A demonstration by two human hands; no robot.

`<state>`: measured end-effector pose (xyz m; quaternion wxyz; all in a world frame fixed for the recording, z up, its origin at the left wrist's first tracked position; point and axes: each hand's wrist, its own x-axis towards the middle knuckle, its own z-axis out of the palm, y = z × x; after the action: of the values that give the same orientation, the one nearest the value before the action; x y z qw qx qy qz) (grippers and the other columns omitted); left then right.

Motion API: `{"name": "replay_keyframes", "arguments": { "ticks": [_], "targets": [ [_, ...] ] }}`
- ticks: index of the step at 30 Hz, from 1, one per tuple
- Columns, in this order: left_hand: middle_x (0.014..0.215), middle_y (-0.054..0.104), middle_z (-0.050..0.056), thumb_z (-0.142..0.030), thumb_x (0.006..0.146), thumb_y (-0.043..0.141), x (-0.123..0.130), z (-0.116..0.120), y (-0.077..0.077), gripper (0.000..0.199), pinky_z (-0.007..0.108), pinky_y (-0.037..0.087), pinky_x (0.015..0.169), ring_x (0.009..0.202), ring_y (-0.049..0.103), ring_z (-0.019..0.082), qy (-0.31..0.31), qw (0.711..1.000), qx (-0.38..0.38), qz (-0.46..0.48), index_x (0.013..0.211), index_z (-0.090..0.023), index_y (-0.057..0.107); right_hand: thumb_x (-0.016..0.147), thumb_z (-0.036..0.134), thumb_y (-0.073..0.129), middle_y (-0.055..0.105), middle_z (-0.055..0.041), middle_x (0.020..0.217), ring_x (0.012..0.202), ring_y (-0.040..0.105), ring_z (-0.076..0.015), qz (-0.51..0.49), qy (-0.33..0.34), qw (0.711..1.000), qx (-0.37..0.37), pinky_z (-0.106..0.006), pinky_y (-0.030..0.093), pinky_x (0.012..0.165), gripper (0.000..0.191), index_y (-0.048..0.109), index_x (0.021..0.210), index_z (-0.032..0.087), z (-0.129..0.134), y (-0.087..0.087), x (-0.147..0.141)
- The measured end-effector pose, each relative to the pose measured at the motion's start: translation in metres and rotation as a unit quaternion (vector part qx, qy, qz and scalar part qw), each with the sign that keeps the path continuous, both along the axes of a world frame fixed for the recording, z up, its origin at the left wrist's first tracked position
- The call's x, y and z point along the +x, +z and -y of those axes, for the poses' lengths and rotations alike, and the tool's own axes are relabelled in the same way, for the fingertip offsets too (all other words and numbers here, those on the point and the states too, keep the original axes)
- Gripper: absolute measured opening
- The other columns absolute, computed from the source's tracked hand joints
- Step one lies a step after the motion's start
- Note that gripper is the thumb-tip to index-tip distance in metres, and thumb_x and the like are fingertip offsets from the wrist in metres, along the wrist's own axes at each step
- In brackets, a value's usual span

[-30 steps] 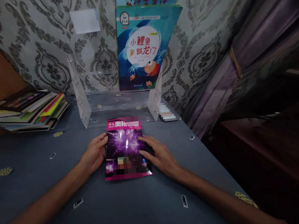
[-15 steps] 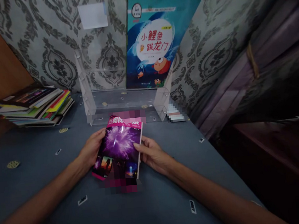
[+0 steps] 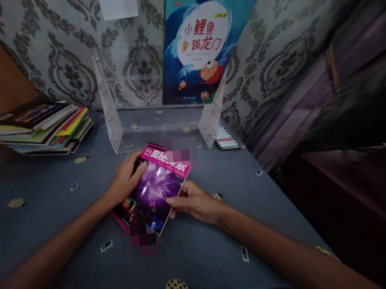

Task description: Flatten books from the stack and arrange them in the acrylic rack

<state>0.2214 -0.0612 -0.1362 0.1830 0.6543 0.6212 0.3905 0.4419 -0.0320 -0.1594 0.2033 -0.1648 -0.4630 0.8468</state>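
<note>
A book with a purple burst and a pink title band [image 3: 156, 185] is held between both hands, tilted, in front of the clear stand. My left hand [image 3: 126, 179] grips its left edge, thumb on the cover. On the right edge, my right hand [image 3: 194, 202] pinches the book with its thumb on top and fingers beneath. The clear acrylic stand [image 3: 161, 136] bears a blue book with an orange fish [image 3: 200, 47] upright on its right side.
A pile of books [image 3: 45, 130] lies at the back left of the blue-grey patterned tabletop [image 3: 60, 227]. Right of the stand is a small pale, partly pixelated item [image 3: 227, 138]. A white card [image 3: 118, 3] is on the patterned wall. A purple curtain [image 3: 299, 105] hangs at the right.
The pink-and-purple book has turned clockwise between my hands. My left hand has moved up along its edge, its thumb now over the cover. The view has tipped slightly downward.
</note>
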Motion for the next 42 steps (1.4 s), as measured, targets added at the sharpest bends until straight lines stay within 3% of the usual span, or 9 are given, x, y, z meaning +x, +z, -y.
{"name": "replay_keyframes", "arguments": {
  "ticks": [4, 9, 14, 21, 26, 31, 34, 38, 42],
  "targets": [
    [0.137, 0.055, 0.017, -0.062, 0.094, 0.044, 0.009, 0.007, 0.004, 0.068, 0.052, 0.037, 0.113, 0.130, 0.050, 0.033, 0.019, 0.992, -0.010, -0.126, 0.142, -0.015, 0.048, 0.072, 0.031, 0.087, 0.070, -0.0005, 0.081, 0.069, 0.065, -0.0096, -0.001, 0.002, 1.000, -0.003, -0.021, 0.058, 0.063, 0.034, 0.067, 0.093, 0.014, 0.002, -0.003, -0.002],
    [0.162, 0.032, 0.019, -0.074, 0.087, 0.049, 0.030, 0.024, 0.005, 0.089, 0.060, 0.024, 0.120, 0.151, 0.024, 0.040, -0.055, 0.977, -0.084, -0.190, 0.154, -0.019, 0.034, 0.070, 0.033, 0.089, 0.070, 0.0001, 0.088, 0.079, 0.066, -0.0112, -0.019, -0.015, 0.999, -0.028, -0.023, 0.058, 0.069, 0.038, 0.068, 0.098, 0.016, 0.002, -0.003, -0.003],
    [0.165, 0.026, 0.018, -0.080, 0.079, 0.055, 0.042, 0.032, 0.009, 0.105, 0.064, 0.020, 0.121, 0.153, 0.017, 0.042, -0.103, 0.959, -0.162, -0.210, 0.159, -0.019, 0.024, 0.073, 0.036, 0.088, 0.072, -0.0013, 0.091, 0.080, 0.066, -0.0092, -0.011, -0.013, 0.999, -0.039, -0.021, 0.054, 0.077, 0.035, 0.070, 0.095, 0.015, 0.000, -0.005, 0.000],
    [0.166, 0.025, 0.017, -0.067, 0.081, 0.060, 0.043, 0.034, 0.013, 0.097, 0.064, 0.020, 0.121, 0.153, 0.018, 0.040, -0.105, 0.955, -0.169, -0.220, 0.159, -0.020, 0.024, 0.073, 0.038, 0.087, 0.075, -0.0037, 0.097, 0.083, 0.069, -0.0108, -0.004, -0.009, 1.000, -0.030, -0.024, 0.055, 0.082, 0.038, 0.072, 0.100, 0.015, 0.000, -0.006, 0.000],
    [0.166, 0.023, 0.018, -0.061, 0.083, 0.059, 0.039, 0.035, 0.012, 0.095, 0.065, 0.018, 0.121, 0.153, 0.017, 0.041, -0.136, 0.951, -0.176, -0.213, 0.160, -0.018, 0.022, 0.079, 0.047, 0.081, 0.077, -0.0049, 0.084, 0.073, 0.072, -0.0143, 0.002, -0.028, 0.999, -0.042, -0.030, 0.059, 0.077, 0.038, 0.072, 0.095, 0.014, -0.010, -0.002, 0.007],
    [0.166, 0.024, 0.018, -0.064, 0.082, 0.060, 0.035, 0.034, 0.013, 0.096, 0.066, 0.017, 0.120, 0.153, 0.018, 0.042, -0.147, 0.954, -0.160, -0.208, 0.159, -0.022, 0.023, 0.096, 0.047, 0.061, 0.076, -0.0084, 0.074, 0.067, 0.072, -0.0136, 0.032, -0.056, 0.996, -0.068, -0.024, 0.058, 0.068, 0.037, 0.071, 0.087, 0.013, -0.024, 0.002, 0.015],
    [0.166, 0.024, 0.018, -0.066, 0.081, 0.062, 0.037, 0.035, 0.018, 0.099, 0.064, 0.014, 0.122, 0.153, 0.017, 0.042, -0.144, 0.950, -0.181, -0.208, 0.159, -0.018, 0.024, 0.103, 0.048, 0.045, 0.077, -0.0094, 0.074, 0.066, 0.072, -0.0133, 0.054, -0.059, 0.992, -0.095, -0.023, 0.059, 0.067, 0.046, 0.071, 0.088, 0.013, -0.027, 0.005, 0.016],
    [0.167, 0.022, 0.017, -0.065, 0.083, 0.059, 0.040, 0.036, 0.024, 0.097, 0.063, 0.013, 0.122, 0.154, 0.015, 0.041, -0.153, 0.947, -0.189, -0.211, 0.160, -0.018, 0.023, 0.109, 0.043, 0.025, 0.076, -0.0087, 0.073, 0.067, 0.073, -0.0134, 0.072, -0.067, 0.986, -0.137, -0.024, 0.059, 0.067, 0.057, 0.071, 0.095, 0.013, -0.027, 0.008, 0.015],
    [0.167, 0.022, 0.016, -0.068, 0.084, 0.057, 0.038, 0.036, 0.023, 0.097, 0.064, 0.014, 0.122, 0.154, 0.014, 0.042, -0.155, 0.946, -0.188, -0.214, 0.160, -0.018, 0.023, 0.109, 0.040, 0.021, 0.077, -0.0101, 0.076, 0.066, 0.072, -0.0129, 0.073, -0.079, 0.982, -0.153, -0.024, 0.059, 0.069, 0.058, 0.070, 0.095, 0.013, -0.027, 0.008, 0.015]
  ]
}}
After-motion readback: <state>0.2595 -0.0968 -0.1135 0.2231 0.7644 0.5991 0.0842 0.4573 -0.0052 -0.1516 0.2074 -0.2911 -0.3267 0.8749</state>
